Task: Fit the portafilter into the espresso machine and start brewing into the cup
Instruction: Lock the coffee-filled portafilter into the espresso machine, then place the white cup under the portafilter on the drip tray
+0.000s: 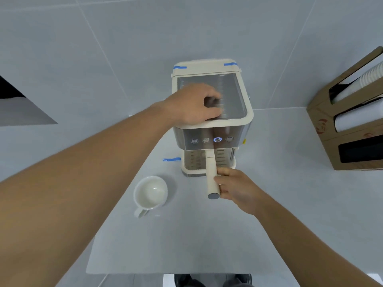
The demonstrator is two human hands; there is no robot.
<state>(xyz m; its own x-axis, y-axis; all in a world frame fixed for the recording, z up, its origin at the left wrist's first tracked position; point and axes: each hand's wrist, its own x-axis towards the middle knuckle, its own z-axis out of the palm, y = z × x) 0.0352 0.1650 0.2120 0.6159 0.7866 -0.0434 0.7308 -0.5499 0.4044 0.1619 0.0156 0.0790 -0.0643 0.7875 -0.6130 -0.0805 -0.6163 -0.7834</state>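
Note:
The cream and steel espresso machine [230, 129] stands at the back of the grey table. My left hand [191, 105] rests palm-down on its metal top plate, fingers curled at the plate's middle. The portafilter [211, 172] has its cream handle sticking straight out toward me from under the machine's front; its basket end is hidden beneath the button panel. My right hand [236, 188] grips that handle from the right side near its end. Among the front buttons, one [217, 139] glows blue. An empty white cup [150, 192] sits on the table left of the drip tray, apart from the machine.
A brown cardboard dispenser [323, 112] with stacked paper cups stands at the right against the wall. Blue tape strips mark the table [186, 235] left of the machine and the machine's rear lid. The table's near edge lies close to my body.

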